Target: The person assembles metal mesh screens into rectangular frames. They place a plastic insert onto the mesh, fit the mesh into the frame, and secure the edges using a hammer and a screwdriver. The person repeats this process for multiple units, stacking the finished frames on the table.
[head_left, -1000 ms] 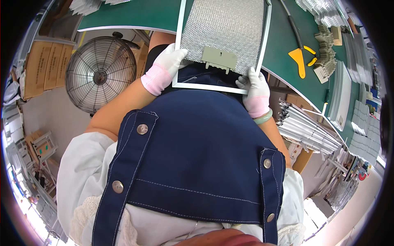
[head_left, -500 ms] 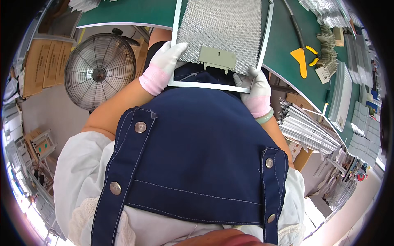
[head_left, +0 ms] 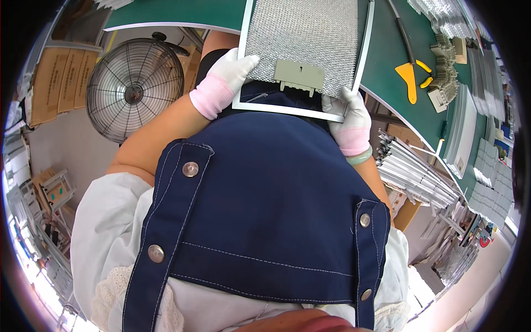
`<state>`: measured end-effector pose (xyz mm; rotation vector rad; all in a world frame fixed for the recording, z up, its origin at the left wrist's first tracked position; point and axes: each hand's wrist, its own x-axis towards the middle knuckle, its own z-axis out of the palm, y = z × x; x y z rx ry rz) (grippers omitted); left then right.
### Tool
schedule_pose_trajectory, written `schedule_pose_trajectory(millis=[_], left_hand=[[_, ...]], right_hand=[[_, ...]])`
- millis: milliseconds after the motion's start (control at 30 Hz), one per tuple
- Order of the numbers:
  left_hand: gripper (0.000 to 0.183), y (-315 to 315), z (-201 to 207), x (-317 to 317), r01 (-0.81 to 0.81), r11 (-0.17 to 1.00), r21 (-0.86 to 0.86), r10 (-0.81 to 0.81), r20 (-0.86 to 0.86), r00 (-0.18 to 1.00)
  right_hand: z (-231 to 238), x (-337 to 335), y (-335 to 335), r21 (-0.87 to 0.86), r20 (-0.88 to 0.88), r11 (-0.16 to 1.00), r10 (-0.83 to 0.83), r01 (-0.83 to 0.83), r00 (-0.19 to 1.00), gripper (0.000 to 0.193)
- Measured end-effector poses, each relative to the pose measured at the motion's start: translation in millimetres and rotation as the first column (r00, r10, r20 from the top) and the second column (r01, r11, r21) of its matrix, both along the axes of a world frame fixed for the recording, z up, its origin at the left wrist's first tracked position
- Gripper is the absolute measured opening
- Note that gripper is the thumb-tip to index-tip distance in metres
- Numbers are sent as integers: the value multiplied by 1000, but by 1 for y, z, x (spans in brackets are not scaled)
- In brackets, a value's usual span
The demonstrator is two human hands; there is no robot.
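A dark blue denim apron [head_left: 265, 216] with metal snap buttons fills the lower and middle part of the frame, worn over a white shirt [head_left: 102, 232]. Above it, both bare forearms reach up toward the top centre. The left hand [head_left: 224, 83], in a white glove with a pink cuff, is closed on the lower left corner of a rectangular mesh filter panel [head_left: 307, 39], thumb lying on the mesh. The right hand [head_left: 348, 119], gloved the same way and with a pale green bangle [head_left: 360, 159] at the wrist, grips the panel's lower right corner along its white frame. The panel sits at the top centre of the frame, its near edge overhanging the green worktop [head_left: 387, 72] toward the body; a grey plastic latch [head_left: 299, 76] sits on the mesh at the middle of that near edge.

At the upper left stands a round wire-guard fan [head_left: 133, 88]. At the upper right, a yellow scraper [head_left: 408, 80] lies on the worktop. Further right, stacks of metal frames [head_left: 415, 171] lie below the worktop's edge.
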<state>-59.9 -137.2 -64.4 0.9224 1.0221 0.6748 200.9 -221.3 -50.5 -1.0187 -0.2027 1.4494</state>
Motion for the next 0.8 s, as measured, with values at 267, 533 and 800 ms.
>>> schedule_pose_trajectory(millis=[267,533,800], left_hand=[[38,-6,-1,1,-50,999,17,51,-15,999],[38,-10,10,5,-116,992,-40,119,102,988],[39,-14,16,3,-131,987,-90,150,248,957]], right_hand=[[5,-4,-2,-2,151,1000,-18,19,988,21],[2,-4,-2,-84,313,996,-6,34,950,21],[0,-3,-5,-84,207,989,133,-118,969,23]])
